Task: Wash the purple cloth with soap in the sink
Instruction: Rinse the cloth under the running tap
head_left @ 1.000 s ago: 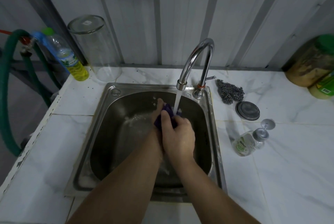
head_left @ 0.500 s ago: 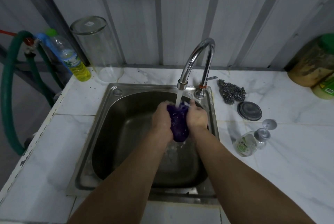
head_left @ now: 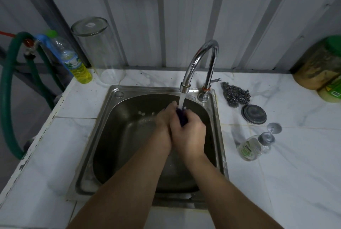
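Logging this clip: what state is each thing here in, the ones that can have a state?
Tap: running.
Purple cloth: squeezed between both hands under the stream.
Left hand: closed on the cloth.
Right hand: closed on the cloth.
Soap bottle: lying on its side.
Glass jar: upside down, empty.
Round lid: lying flat.

The cloth (head_left: 181,118) is dark purple. The sink (head_left: 103,136) and faucet (head_left: 200,58) are silvery steel. The counter (head_left: 276,173) is white with grey marble veining. At its back left corner, a bottle (head_left: 73,60) holds yellow liquid under a green cap; the hose (head_left: 7,99) is dark green.
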{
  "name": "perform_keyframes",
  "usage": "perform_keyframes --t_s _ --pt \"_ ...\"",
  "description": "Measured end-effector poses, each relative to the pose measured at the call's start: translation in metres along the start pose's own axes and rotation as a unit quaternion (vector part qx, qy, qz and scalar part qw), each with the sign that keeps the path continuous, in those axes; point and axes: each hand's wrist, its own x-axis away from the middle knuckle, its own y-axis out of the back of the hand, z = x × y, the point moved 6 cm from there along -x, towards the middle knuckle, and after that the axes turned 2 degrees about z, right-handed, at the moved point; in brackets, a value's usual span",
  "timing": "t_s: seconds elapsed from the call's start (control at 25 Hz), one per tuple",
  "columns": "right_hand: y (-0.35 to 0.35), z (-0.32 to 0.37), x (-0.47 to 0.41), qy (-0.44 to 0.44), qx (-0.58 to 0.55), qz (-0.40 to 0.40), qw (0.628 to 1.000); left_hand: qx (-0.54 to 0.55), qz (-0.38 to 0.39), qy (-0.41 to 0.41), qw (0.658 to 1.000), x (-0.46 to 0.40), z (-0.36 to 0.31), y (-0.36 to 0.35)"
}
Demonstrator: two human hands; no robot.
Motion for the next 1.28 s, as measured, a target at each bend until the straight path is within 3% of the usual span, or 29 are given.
perform_keyframes --t_s 0.08,0.24,0.32,0.4,0.52,0.6,0.68,0.84,0.92,0.96,1.04,1.12,1.2,1.28 --pt "0.003 -0.022 -0.026 -0.087 -0.001 -0.003 0.996 0.031 -0.037 0.020 0.999 0.007 0.004 -0.005" --pt "0.001 -0.068 -0.055 -0.257 0.015 0.024 0.966 0.047 -0.025 0.007 0.999 0.011 0.011 -0.011" --pt "-0.001 -0.072 -0.057 -0.284 0.050 0.045 0.957 0.108 -0.030 0.016 0.994 0.010 0.012 -0.001" --pt "-0.001 -0.067 -0.059 -0.274 -0.002 0.035 0.961 0.172 -0.057 0.014 0.983 0.000 0.015 0.019" --pt "-0.005 -0.050 -0.060 -0.241 -0.148 0.029 0.959 0.078 -0.062 0.074 0.992 -0.007 0.031 0.035" --pt "-0.007 -0.035 -0.057 -0.177 -0.138 0.049 0.973 -0.006 0.009 0.159 0.987 0.001 0.044 0.026" --pt "-0.005 -0.023 -0.050 -0.083 -0.091 0.080 0.989 0.045 0.087 0.225 0.970 0.007 0.048 0.011" --pt "-0.006 -0.002 -0.014 0.119 0.029 0.178 0.976 0.129 0.105 0.200 0.965 0.003 0.021 0.010" --pt "-0.004 -0.001 0.000 0.155 0.030 0.157 0.975 0.118 0.092 0.167 0.975 0.001 0.011 0.008" --pt "0.000 -0.003 0.002 0.134 -0.002 0.117 0.984 0.121 0.070 0.146 0.979 0.001 0.009 0.008" --pt "0.010 -0.015 0.002 0.010 -0.117 0.020 0.993 0.183 0.041 0.122 0.975 0.002 0.009 0.004" --pt "0.000 -0.024 0.007 -0.096 -0.232 0.010 0.968 0.225 0.039 0.097 0.969 0.001 0.009 0.001" --pt "-0.013 -0.023 0.011 -0.132 -0.278 0.028 0.951 0.196 0.034 0.059 0.978 0.001 0.008 0.000" --pt "-0.016 -0.026 0.005 -0.148 -0.314 -0.006 0.938 0.153 -0.020 0.054 0.987 0.001 0.012 0.002"
